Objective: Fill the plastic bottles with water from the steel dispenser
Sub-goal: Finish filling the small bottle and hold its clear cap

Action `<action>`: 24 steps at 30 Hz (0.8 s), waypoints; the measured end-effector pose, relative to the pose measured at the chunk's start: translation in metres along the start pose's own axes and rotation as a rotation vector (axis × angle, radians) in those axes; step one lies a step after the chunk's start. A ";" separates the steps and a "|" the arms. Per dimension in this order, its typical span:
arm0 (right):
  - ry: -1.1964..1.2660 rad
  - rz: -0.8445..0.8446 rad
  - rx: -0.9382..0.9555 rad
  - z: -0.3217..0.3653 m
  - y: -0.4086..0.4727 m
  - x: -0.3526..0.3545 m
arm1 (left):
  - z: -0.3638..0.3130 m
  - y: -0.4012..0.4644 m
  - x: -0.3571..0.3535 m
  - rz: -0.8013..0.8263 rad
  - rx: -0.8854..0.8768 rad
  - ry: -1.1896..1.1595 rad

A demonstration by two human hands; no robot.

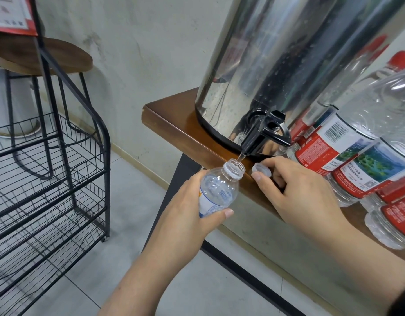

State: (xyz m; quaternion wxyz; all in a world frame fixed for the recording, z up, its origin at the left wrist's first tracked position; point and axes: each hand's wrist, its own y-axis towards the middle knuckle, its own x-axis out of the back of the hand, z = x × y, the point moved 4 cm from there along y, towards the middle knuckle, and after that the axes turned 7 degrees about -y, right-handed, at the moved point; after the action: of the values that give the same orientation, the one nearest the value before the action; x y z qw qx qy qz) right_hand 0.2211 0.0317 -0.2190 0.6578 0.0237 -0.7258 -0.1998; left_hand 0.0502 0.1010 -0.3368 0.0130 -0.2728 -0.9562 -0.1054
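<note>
Below the steel dispenser's black tap [256, 140], the left hand [197, 208] grips a small clear plastic bottle [217, 190], its open mouth catching a thin water stream. Just right of that tap, the right hand [295, 190] pinches the bottle's clear cap [262, 170] at the wooden table's edge [174, 128].

— Can you read anything on those red-labelled bottles [333, 153] on the tabletop [174, 124]?
— A barcode and small white print, too fine to make out.
— And the small bottle [216, 193]?
— Blue marks on its white label, blurred.
— The red-edged sign [11, 15], top left?
— Unreadable too.
</note>
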 end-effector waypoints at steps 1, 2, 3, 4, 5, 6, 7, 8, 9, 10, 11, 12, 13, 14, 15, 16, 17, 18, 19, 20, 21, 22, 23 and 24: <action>-0.001 0.000 0.000 0.000 0.000 0.000 | 0.000 0.000 0.000 0.000 -0.001 0.000; -0.001 0.001 0.001 0.000 0.000 0.000 | 0.000 0.000 0.000 0.001 -0.002 -0.001; 0.000 -0.001 0.001 0.000 0.000 0.000 | -0.001 0.000 0.000 0.000 -0.003 -0.001; 0.002 -0.005 0.001 0.000 0.000 0.000 | -0.001 0.000 0.000 -0.001 -0.006 0.001; 0.006 -0.011 0.000 0.000 0.000 0.000 | -0.001 0.000 0.001 -0.003 -0.010 0.003; 0.007 -0.015 0.000 0.000 0.000 0.000 | -0.001 0.000 0.001 -0.004 -0.013 0.005; 0.007 -0.016 0.000 0.000 0.000 0.000 | 0.000 0.000 0.001 -0.004 -0.014 0.007; 0.006 -0.015 0.000 0.000 0.000 0.000 | 0.000 0.000 0.001 -0.003 -0.015 0.009; 0.004 -0.015 0.001 0.000 0.000 0.001 | 0.000 0.000 0.001 -0.003 -0.015 0.011; 0.002 -0.014 0.002 0.001 0.000 0.001 | 0.000 0.000 0.001 -0.002 -0.015 0.014; 0.001 -0.012 0.004 0.001 0.000 0.001 | 0.000 0.000 0.001 -0.002 -0.015 0.015; 0.000 -0.009 0.005 0.001 0.000 0.001 | 0.000 0.000 0.001 -0.003 -0.015 0.014; -0.001 -0.008 0.006 0.001 0.000 0.001 | 0.000 0.000 0.001 -0.004 -0.016 0.013; -0.002 -0.007 0.006 0.001 0.000 0.001 | 0.000 0.000 0.001 -0.004 -0.017 0.013; -0.002 -0.008 0.006 0.001 0.000 0.001 | 0.000 0.000 0.000 -0.004 -0.018 0.014; -0.001 -0.008 0.006 0.000 0.000 0.001 | 0.000 0.000 0.000 -0.003 -0.018 0.014; -0.001 -0.008 0.006 0.000 0.000 0.001 | 0.001 0.000 0.000 -0.003 -0.016 0.013; -0.002 -0.007 0.006 0.000 0.000 0.001 | 0.001 0.000 0.000 -0.002 -0.013 0.011; -0.003 -0.005 0.006 0.000 0.000 0.001 | 0.001 0.000 0.000 -0.002 -0.013 0.010; -0.003 -0.003 0.006 0.000 0.000 0.001 | 0.000 0.000 0.000 -0.004 -0.014 0.012; -0.004 0.001 0.006 0.000 0.000 0.000 | 0.000 0.000 0.000 -0.005 -0.015 0.015; -0.004 0.004 0.006 0.000 0.000 0.000 | 0.000 0.000 0.001 -0.004 -0.014 0.015; -0.005 0.006 0.006 0.000 0.000 0.000 | 0.000 0.000 0.001 -0.001 -0.011 0.014; -0.004 0.003 0.005 0.000 0.000 0.000 | 0.000 0.000 0.001 0.000 -0.010 0.011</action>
State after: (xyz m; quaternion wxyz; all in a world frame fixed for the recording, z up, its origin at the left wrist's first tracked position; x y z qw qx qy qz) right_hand 0.2216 0.0318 -0.2187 0.6565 0.0238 -0.7278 -0.1969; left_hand 0.0497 0.1013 -0.3366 0.0171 -0.2724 -0.9555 -0.1119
